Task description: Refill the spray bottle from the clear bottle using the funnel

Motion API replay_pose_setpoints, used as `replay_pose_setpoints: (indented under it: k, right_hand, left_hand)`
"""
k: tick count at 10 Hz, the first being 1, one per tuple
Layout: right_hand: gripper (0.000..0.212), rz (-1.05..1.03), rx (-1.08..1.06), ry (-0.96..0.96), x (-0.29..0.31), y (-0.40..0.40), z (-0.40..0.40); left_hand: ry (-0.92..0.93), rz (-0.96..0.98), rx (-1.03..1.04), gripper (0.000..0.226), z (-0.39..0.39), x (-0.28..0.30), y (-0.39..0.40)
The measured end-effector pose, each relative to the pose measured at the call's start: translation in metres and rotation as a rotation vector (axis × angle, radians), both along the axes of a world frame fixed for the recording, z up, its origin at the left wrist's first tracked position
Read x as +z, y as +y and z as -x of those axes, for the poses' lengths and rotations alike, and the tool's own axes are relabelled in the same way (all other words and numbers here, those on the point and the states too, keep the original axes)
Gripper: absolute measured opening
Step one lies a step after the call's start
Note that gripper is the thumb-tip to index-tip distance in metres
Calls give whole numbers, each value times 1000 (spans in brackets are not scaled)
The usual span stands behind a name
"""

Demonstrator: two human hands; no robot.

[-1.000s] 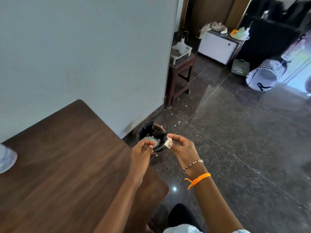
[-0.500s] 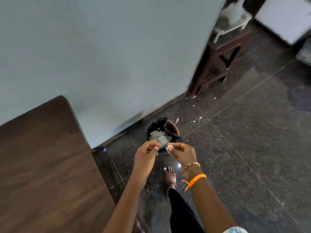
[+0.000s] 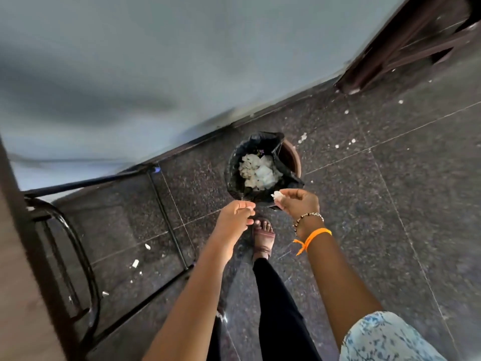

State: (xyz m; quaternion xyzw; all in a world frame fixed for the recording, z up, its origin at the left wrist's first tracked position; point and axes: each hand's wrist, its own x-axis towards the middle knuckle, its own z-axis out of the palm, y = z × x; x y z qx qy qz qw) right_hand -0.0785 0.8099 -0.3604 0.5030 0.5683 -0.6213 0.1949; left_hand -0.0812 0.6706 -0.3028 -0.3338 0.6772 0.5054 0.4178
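Observation:
The spray bottle, the clear bottle and the funnel are all out of view. I am looking down at a small waste bin (image 3: 293, 158) lined with a black bag (image 3: 233, 180) and holding crumpled white paper (image 3: 260, 170). My right hand (image 3: 299, 204) hovers over the bin's near edge, pinching a small white scrap (image 3: 277, 196). My left hand (image 3: 235, 217) is just left of it, short of the bin, fingertips pinched together with nothing visible between them.
The brown table's edge (image 3: 15, 282) runs down the left, with its black metal frame (image 3: 161, 204) beneath. A wooden stool's leg (image 3: 390, 56) stands at the top right by the wall. White scraps (image 3: 135, 263) dot the dark floor. My sandalled foot (image 3: 263, 235) is near the bin.
The view has tilted down and closer to the bin, and the table top has slid out to the left. My hands have parted; the right one keeps the white scrap.

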Motion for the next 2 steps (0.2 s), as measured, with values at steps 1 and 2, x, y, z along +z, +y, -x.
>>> replay_pose_setpoints:
  k: [1,2]
  right_hand:
    - [26,14,41,-28,-31,3,8]
    - [36,99,-4,-73,-41,2,23]
  left_hand:
    - [-36,29,57,20,6,-27,-1]
    - [-20,30,91,19,16,-37,3]
